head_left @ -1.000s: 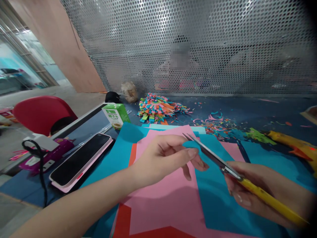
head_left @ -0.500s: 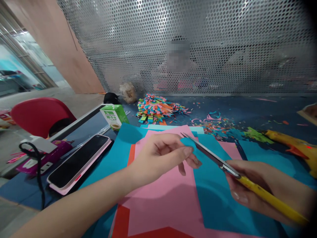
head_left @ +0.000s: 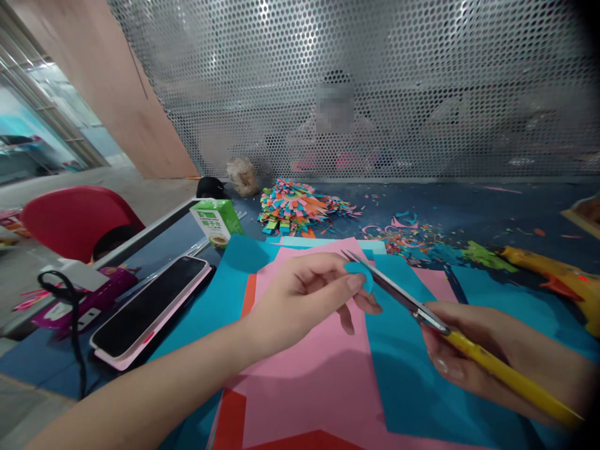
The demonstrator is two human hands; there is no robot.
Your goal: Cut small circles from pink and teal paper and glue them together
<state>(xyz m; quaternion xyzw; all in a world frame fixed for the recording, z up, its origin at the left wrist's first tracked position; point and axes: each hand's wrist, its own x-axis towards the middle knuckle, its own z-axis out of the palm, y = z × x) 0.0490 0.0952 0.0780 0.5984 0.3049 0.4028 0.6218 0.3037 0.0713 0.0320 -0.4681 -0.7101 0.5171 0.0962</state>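
Note:
Between thumb and fingers, my left hand [head_left: 323, 290] pinches a small rounded piece of blue paper [head_left: 368, 275]. My right hand [head_left: 487, 350] is closed around the yellow handle of a pair of scissors [head_left: 422, 315]. The blades point up and left, slightly apart at the tips, and lie right beside the blue paper piece. Whether they touch it I cannot tell. Beneath both hands lie overlapping sheets, among them a pink sheet [head_left: 309, 381] and a blue sheet [head_left: 422, 381].
Behind the sheets sit a heap of fringed coloured paper [head_left: 293, 206] and scattered scraps [head_left: 412, 240]. A yellow glue gun [head_left: 553, 269] lies at right. On the left are a phone [head_left: 150, 312], a green drink carton [head_left: 218, 222] and a purple power strip [head_left: 89, 306]. Perforated metal [head_left: 262, 81] stands behind.
The blue paper piece has turned a little in my left fingers and shows more below the blades. My right hand with the scissors has shifted slightly left.

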